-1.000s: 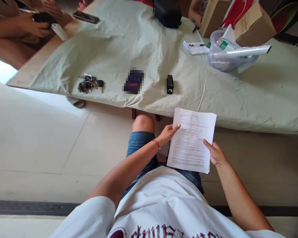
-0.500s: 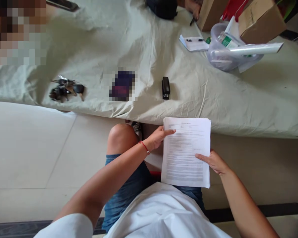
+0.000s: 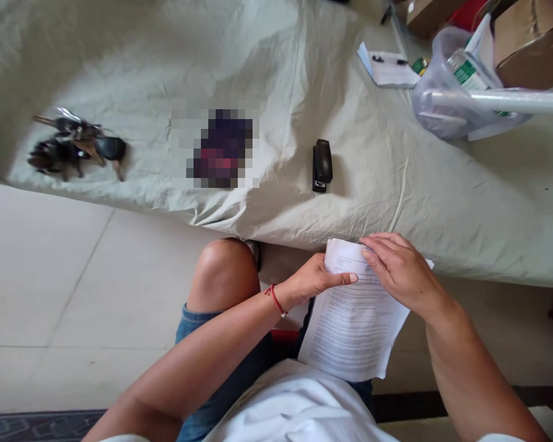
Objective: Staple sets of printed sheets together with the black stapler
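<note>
White printed sheets [image 3: 354, 331], thin, light and floppy, low centre of frame over the lap, best held by the top edge: left hand [image 3: 316, 282] pinching the top-left corner, right hand [image 3: 399, 270] curled over the top, stapler [image 3: 322, 166] on tabletop [image 3: 442, 196] above.

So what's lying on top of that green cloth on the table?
On the cloth: keys, a black stapler, a notepad, a plastic bag. The table beneath is covered.

A table [image 3: 488, 202] draped in wrinkled pale green cloth stands over a light tiled floor [image 3: 50, 276].
</note>
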`<state>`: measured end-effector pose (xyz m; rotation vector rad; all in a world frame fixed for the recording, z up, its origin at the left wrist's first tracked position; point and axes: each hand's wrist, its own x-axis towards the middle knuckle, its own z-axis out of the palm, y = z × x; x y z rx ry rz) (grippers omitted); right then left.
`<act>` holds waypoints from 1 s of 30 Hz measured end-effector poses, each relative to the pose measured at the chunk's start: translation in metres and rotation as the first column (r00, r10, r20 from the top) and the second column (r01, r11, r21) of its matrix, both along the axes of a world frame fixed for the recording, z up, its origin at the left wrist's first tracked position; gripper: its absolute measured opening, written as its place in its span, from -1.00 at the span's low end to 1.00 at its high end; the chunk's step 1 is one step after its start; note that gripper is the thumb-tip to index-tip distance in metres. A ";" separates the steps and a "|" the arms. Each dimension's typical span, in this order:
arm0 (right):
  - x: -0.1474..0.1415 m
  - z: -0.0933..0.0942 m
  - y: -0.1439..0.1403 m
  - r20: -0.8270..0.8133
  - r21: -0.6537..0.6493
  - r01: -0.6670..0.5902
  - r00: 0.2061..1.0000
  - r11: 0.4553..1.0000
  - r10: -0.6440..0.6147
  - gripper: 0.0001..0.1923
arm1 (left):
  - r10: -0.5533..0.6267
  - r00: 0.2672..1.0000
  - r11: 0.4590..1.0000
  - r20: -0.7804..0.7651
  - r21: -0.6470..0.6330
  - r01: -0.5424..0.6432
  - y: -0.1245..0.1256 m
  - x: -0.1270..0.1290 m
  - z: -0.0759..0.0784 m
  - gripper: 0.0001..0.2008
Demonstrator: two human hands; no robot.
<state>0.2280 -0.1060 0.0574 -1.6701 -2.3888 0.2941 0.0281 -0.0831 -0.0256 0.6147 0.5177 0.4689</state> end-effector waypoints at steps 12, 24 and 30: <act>-0.017 -0.006 0.010 -0.099 -0.040 -0.150 0.984 0.988 0.145 -0.62 | 0.029 0.999 0.999 -0.041 -0.037 -0.030 0.006 -0.003 -0.008 -0.61; -0.027 -0.014 0.011 -0.134 -0.052 -0.119 0.985 0.992 0.111 -0.63 | 0.042 0.999 0.997 0.000 0.058 -0.042 0.006 0.000 -0.013 -0.61; -0.029 -0.013 0.013 -0.109 -0.045 -0.141 0.985 0.989 0.135 -0.59 | -0.002 0.997 0.988 -0.081 0.156 0.015 0.010 -0.005 -0.012 -0.68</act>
